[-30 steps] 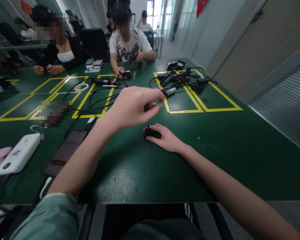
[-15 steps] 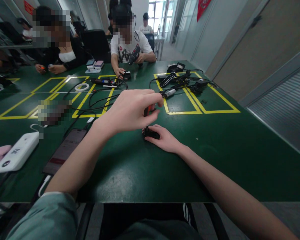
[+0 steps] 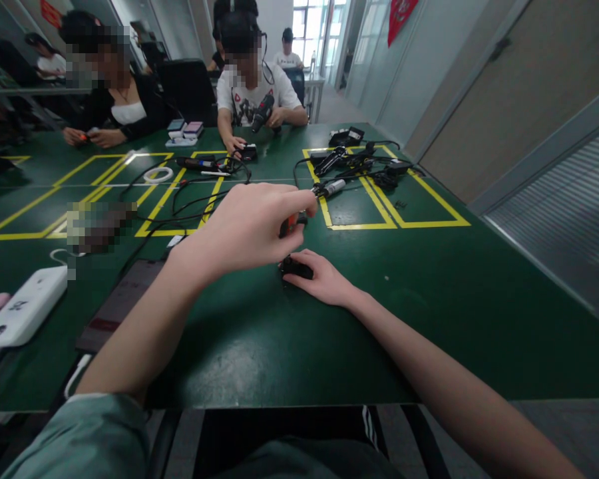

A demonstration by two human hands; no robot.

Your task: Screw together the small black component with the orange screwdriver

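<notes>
My left hand [image 3: 249,223] is raised above the table in front of me. Its fingers are closed around an orange-and-black tool handle [image 3: 288,225]; most of that tool is hidden behind the fingers, so its kind does not show. Just below, my right hand [image 3: 324,279] rests on the tabletop. Between thumb and fingers it grips a small black part [image 3: 298,268], partly covered by the hand. The left fingertips are right above this part's far-left end, and whether the tool touches it cannot be seen.
Left of me lie a phone [image 3: 122,303] and a white power bank [image 3: 27,307]. Black cables and tools [image 3: 347,163] lie within yellow tape outlines at the back right. Opposite, a co-worker holds a power drill [image 3: 263,112]. Another person sits at the far left.
The whole view has shifted slightly, with the scene sliding a little left. Both hands keep nearly the same pose and grip; the left fingertips look slightly lower.
</notes>
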